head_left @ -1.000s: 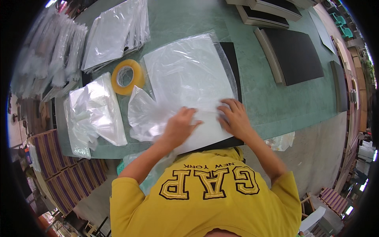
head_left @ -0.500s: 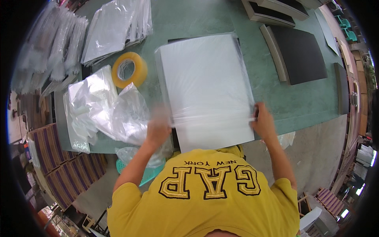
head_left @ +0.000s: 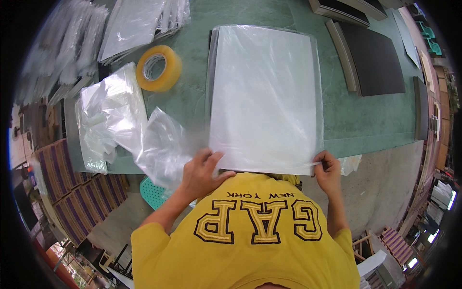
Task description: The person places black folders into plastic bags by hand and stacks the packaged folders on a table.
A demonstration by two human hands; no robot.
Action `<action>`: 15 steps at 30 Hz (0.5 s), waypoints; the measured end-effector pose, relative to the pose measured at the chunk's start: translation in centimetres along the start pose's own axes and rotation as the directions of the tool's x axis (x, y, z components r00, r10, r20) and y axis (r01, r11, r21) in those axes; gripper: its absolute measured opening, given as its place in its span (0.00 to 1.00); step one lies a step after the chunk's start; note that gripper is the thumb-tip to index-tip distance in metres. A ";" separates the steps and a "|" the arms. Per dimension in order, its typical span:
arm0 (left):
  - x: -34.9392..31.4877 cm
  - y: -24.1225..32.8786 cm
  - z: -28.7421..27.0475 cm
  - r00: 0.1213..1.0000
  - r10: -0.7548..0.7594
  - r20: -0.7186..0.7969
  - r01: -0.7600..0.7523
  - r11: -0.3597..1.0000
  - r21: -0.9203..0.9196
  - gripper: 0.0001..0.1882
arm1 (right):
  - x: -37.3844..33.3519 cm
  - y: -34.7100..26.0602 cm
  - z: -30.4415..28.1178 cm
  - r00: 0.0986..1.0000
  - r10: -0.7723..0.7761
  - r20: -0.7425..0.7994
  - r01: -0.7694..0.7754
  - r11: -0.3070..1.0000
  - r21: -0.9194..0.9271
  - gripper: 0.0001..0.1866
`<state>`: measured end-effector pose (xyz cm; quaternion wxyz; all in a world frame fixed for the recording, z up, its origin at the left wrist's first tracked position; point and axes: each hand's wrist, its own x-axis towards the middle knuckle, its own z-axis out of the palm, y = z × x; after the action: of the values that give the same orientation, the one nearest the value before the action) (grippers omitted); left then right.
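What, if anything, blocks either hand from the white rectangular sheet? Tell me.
Only thin clear plastic film, lying over most of the white rectangular sheet. Nothing else visible stands between the sheet and the left hand or right hand, both at its near corners.

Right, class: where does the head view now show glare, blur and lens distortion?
Head view throughout: strong glare on the crumpled plastic bags, softer sheen on the clear sleeve; blur just above the left hand; the near edge of the green table bows.
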<state>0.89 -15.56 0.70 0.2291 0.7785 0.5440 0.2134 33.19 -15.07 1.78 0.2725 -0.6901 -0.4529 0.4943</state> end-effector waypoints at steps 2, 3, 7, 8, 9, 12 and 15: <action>3.3 0.7 -0.3 0.985 0.174 0.008 -0.175 0.984 0.021 0.26 | 0.3 -4.7 0.2 0.981 -0.195 0.002 0.195 0.980 -0.036 0.06; 4.4 0.6 -0.1 0.980 0.199 0.004 -0.199 0.978 0.065 0.27 | 0.2 -6.8 0.3 0.956 -0.292 0.005 0.292 0.955 -0.051 0.06; 8.4 -2.2 -1.0 0.947 0.281 -0.158 -0.264 0.957 0.123 0.27 | -1.1 -12.3 1.3 0.723 -0.679 0.131 0.654 0.733 0.189 0.08; 10.0 -3.3 -2.0 0.902 0.282 -0.327 -0.260 0.959 0.110 0.23 | -1.0 -13.4 1.7 0.619 -0.760 0.200 0.724 0.650 0.232 0.08; 11.5 -3.8 -3.7 0.904 0.105 -0.413 -0.108 0.994 0.017 0.20 | -0.8 -14.1 1.9 0.500 -0.825 0.261 0.779 0.561 0.280 0.09; 15.2 -6.4 -7.8 0.736 -0.421 -0.530 0.195 0.882 -0.430 0.20 | 0.7 -12.7 2.7 0.628 -0.693 0.354 0.716 0.693 0.085 0.09; 18.0 -11.2 -10.1 0.445 -0.539 -0.716 -0.133 0.750 -0.648 0.21 | 1.5 -10.7 2.7 0.745 -0.580 0.331 0.615 0.789 -0.001 0.08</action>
<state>-7.70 6.14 3.71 0.1853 0.3555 0.5739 0.7141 27.01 -9.25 8.94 0.3026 -0.4351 -0.7137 0.4580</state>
